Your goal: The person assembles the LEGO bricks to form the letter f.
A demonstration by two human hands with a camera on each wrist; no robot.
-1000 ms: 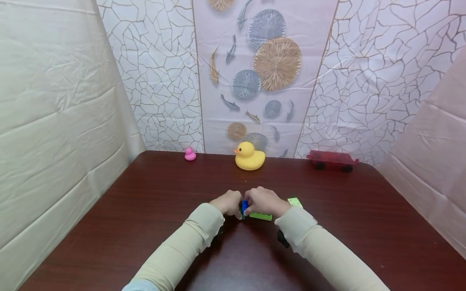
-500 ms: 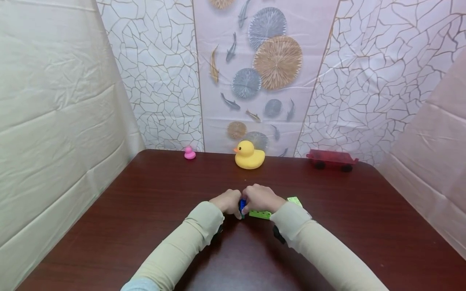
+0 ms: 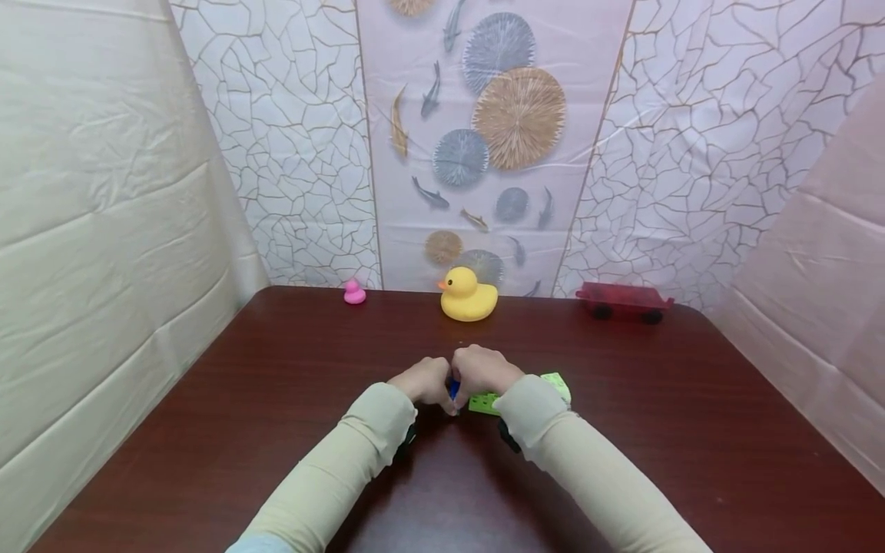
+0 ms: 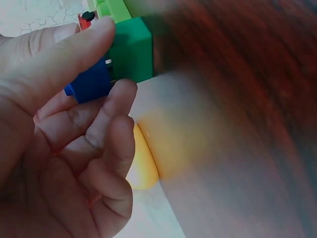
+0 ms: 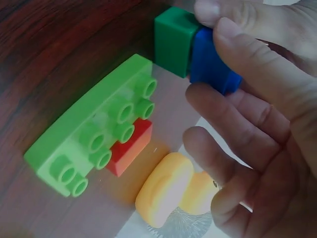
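Both hands meet over the middle of the table. My left hand [image 3: 425, 382] pinches a green toy building block [image 4: 132, 49] between thumb and fingers. Beside it my right hand [image 3: 485, 369] holds a blue toy building block [image 5: 205, 62], thumb on one side and fingers on the other. The two blocks sit face to face, with a narrow gap showing between them; whether they are locked together I cannot tell. In the head view the hands cover most of both blocks. A long light green studded block [image 5: 94, 126] lies just right of them, a red block [image 5: 131, 148] beyond it.
A second light green piece [image 3: 556, 381] lies partly behind the right sleeve. Along the table's [image 3: 276, 461] far edge stand a small pink duck [image 3: 355, 292], a yellow duck [image 3: 469, 296] and a red toy wagon [image 3: 624, 299]. Cloth hangs at the back and sides.
My right hand has moved slightly left, closer to the left hand, bringing the blue block against the green one. Less of the blue block shows now. The head view has shifted a little.
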